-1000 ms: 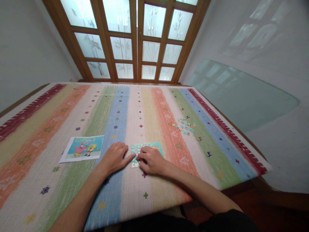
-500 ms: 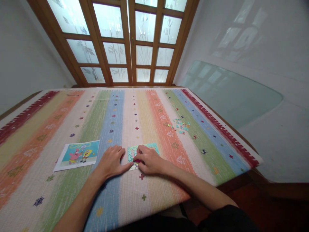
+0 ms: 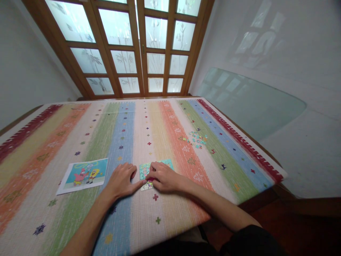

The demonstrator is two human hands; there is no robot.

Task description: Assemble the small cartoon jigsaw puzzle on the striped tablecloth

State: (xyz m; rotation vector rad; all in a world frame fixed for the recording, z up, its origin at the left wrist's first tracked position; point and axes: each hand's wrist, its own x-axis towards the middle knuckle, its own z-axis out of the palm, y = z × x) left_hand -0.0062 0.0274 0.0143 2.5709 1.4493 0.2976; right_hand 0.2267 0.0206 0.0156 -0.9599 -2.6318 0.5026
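A partly assembled jigsaw puzzle point(image 3: 144, 171), mostly turquoise with pink and pale parts, lies flat on the tablecloth in front of me. My left hand point(image 3: 123, 179) rests at its left side, thumb stretched out onto the lower left of the puzzle and fingers apart from it, slightly bent. Over the puzzle's middle is my right hand point(image 3: 164, 177), thumb and fingers pinched together at a pink puzzle piece point(image 3: 150, 179). My right hand hides much of the puzzle, and the piece shows only in part.
On the left lies a printed cartoon picture point(image 3: 85, 174) on white paper. Several loose puzzle pieces point(image 3: 198, 139) are scattered to the right, farther back. A striped tablecloth point(image 3: 128, 220) covers the table. Beyond it stand wooden doors with frosted panes point(image 3: 125, 64); a wall is at the right.
The view has shifted slightly. Both hands stay in nearly the same place on the puzzle, with only slight movement of the fingers.
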